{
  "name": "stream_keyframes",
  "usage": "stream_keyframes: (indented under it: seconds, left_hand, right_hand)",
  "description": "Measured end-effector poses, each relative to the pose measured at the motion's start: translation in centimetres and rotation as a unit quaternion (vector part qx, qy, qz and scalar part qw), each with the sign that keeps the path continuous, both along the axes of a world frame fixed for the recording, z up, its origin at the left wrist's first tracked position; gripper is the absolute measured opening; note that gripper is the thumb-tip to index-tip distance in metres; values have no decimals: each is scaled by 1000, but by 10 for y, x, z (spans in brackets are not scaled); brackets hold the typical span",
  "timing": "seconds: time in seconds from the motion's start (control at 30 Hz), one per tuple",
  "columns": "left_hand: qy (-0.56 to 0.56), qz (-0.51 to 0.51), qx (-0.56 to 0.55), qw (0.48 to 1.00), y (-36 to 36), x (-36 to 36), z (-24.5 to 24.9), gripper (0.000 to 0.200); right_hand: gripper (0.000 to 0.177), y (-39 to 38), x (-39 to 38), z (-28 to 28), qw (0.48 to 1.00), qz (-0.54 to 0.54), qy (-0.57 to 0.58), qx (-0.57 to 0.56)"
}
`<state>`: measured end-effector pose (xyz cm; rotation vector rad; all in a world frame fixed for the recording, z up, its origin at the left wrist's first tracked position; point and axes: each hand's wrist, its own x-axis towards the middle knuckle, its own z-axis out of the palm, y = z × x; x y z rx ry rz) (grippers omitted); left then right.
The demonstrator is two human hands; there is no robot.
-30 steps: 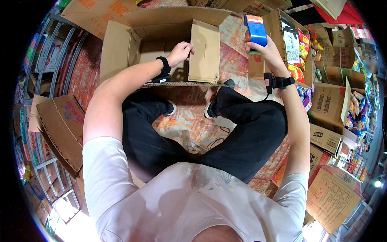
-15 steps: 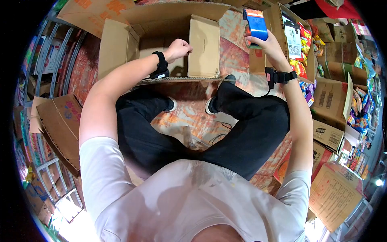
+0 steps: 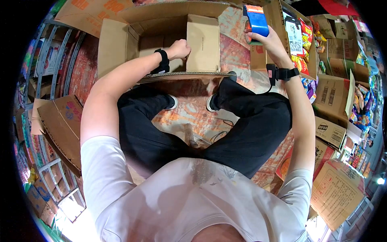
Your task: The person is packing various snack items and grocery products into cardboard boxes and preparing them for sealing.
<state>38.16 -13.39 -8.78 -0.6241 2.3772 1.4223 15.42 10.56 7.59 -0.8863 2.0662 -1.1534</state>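
Note:
An open cardboard box stands in front of my legs with its flaps spread. My left hand is closed, its fingers curled down over the opening beside the right-hand box flap. What lies in those fingers, if anything, is hidden. Off to the right, my right hand grips a blue tape dispenser with an orange-red top end. It is held up in the air, apart from the open box. Both wrists carry black straps with small devices.
To the right, a carton holds red and yellow snack packets. More cartons stand along the right side. A brown cardboard piece and metal racks are at left. A thin cable lies on the floor between my legs.
My left hand has dipped slightly, its fingers curling further down by the flap. My right hand keeps the tape dispenser almost in the same spot. The whole view has shifted a little.

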Motion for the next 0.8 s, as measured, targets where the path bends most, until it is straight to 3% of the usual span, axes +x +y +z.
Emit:
stream_keyframes:
  seconds: [0.07, 0.17, 0.3, 0.47, 0.57, 0.67, 0.8]
  left_hand:
    - [-49, 118, 158, 979, -1, 2, -3, 22]
    - [-55, 156, 204, 965, -5, 6, -2, 22]
    - [-46, 136, 227, 963, -9, 6, -4, 24]
    - [-43, 77, 116, 989, -11, 3, 0, 28]
    - [-54, 68, 106, 991, -12, 4, 0, 29]
    - [-44, 94, 139, 985, -12, 7, 6, 27]
    - [-50, 102, 192, 975, -16, 10, -1, 23]
  right_hand:
    - [49, -1, 3, 6, 999, 16, -19, -24]
    - [50, 0, -2, 1, 1000, 9, -7, -20]
    - [51, 5, -15, -8, 999, 6, 29, 21]
    - [56, 3, -2, 4, 999, 15, 9, -29]
    - [55, 7, -13, -7, 1000, 12, 20, -7]
    - [45, 6, -8, 0, 1000, 11, 15, 8]
    - [45, 7, -9, 1, 1000, 15, 6, 0]
